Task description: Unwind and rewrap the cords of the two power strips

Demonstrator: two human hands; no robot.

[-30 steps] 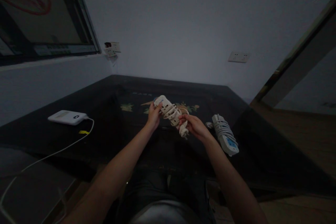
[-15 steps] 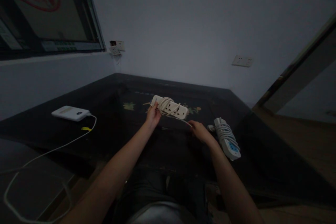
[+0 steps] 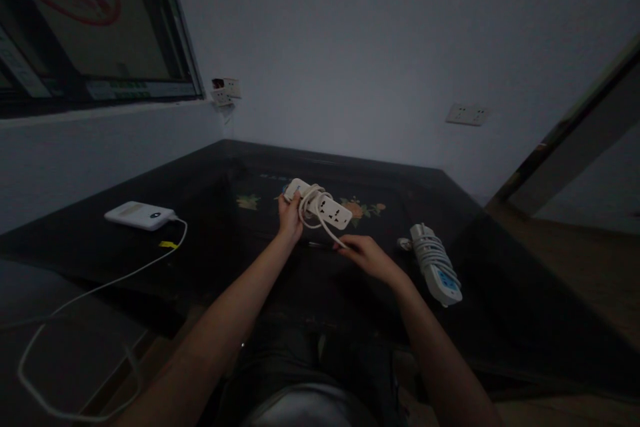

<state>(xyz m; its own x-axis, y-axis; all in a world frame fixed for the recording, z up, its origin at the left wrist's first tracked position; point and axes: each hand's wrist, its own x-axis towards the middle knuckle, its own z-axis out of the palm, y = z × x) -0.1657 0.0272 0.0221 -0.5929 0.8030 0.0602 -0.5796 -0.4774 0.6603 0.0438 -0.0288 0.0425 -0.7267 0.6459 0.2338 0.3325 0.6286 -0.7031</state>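
Observation:
My left hand (image 3: pixel 290 217) is closed round the left end of a white power strip (image 3: pixel 327 209), holding it just above the dark table (image 3: pixel 200 240). A few loops of its white cord (image 3: pixel 313 203) still wrap the strip near that hand. My right hand (image 3: pixel 363 255) pinches the loose end of this cord, pulled down and to the right of the strip. A second power strip (image 3: pixel 434 261), white with a blue face and its cord wound tightly round it, lies on the table just right of my right hand.
A white power bank (image 3: pixel 139 215) with a white cable (image 3: pixel 100 290) lies at the table's left, the cable trailing off the front edge. Wall sockets (image 3: pixel 466 114) sit on the back wall and in the left corner. A dark window is at upper left.
Most of the cord has come off the strip: it was thickly wound a second ago. My right hand pulled the cord end down toward me; the strip turned to lie more level.

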